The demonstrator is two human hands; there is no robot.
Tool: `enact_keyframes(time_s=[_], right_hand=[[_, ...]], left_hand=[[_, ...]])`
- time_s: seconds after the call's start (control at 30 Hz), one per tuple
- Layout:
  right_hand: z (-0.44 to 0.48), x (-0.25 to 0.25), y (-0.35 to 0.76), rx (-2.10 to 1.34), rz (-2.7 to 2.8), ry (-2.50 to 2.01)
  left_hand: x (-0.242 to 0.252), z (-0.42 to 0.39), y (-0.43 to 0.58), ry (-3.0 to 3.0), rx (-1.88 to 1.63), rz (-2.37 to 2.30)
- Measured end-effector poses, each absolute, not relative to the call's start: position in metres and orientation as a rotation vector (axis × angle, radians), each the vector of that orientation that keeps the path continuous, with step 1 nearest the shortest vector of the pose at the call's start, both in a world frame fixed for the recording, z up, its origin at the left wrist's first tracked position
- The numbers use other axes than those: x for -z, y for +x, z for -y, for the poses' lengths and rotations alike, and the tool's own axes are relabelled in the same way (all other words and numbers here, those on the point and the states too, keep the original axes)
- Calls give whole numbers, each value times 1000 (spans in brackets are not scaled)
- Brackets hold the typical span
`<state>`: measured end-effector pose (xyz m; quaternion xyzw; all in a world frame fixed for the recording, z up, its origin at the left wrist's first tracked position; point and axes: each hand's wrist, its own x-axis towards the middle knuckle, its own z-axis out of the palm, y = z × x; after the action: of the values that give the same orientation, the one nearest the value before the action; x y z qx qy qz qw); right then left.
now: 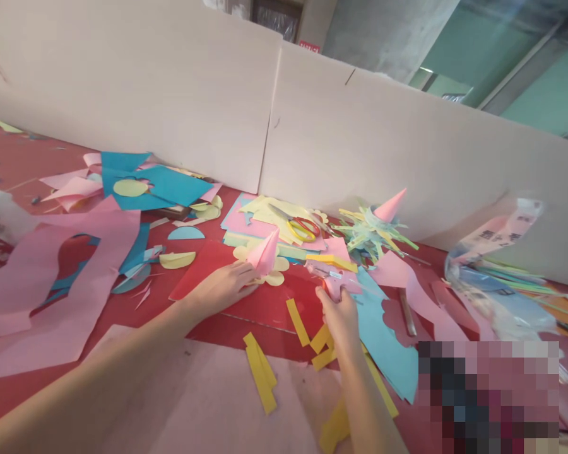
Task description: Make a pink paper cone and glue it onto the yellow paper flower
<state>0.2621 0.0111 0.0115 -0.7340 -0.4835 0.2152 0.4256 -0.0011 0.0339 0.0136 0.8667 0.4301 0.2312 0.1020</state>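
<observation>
My left hand [231, 281] has its fingers closed on a pink paper cone [266, 253]. The cone stands point up over a pale yellow flower-shaped paper [278, 271], on a red board [260, 310]. To the right, my right hand [341, 310] is wrapped round a pink glue gun [341, 281], whose nozzle points left toward the flower. Part of its handle is hidden by my fingers. Yellow paper strips [297, 323] lie just in front of that hand. Behind the cone, scissors [300, 227] with red and yellow handles rest on stacked coloured paper [246, 219].
A fringed paper piece with a pink cone [390, 207] stands at the back right. Cut pink sheets [94, 277] and blue paper [180, 188] cover the left. Light blue paper [392, 343] and plastic packaging [478, 296] lie right. White panels [170, 94] close off the back.
</observation>
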Motion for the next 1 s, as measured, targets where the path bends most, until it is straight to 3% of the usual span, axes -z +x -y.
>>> enact_keyframes(time_s=[0.27, 0.6, 1.0], right_hand=[[-8, -15, 259, -662, 1232, -1876], [4, -34, 241, -667, 1525, -1851], [7, -7, 213, -120, 1711, -1907]], left_hand=[[-11, -39, -4, 2162, -906, -1362], [-6, -45, -4, 2014, -937, -1428], [-7, -46, -4, 2016, -917, -1410]])
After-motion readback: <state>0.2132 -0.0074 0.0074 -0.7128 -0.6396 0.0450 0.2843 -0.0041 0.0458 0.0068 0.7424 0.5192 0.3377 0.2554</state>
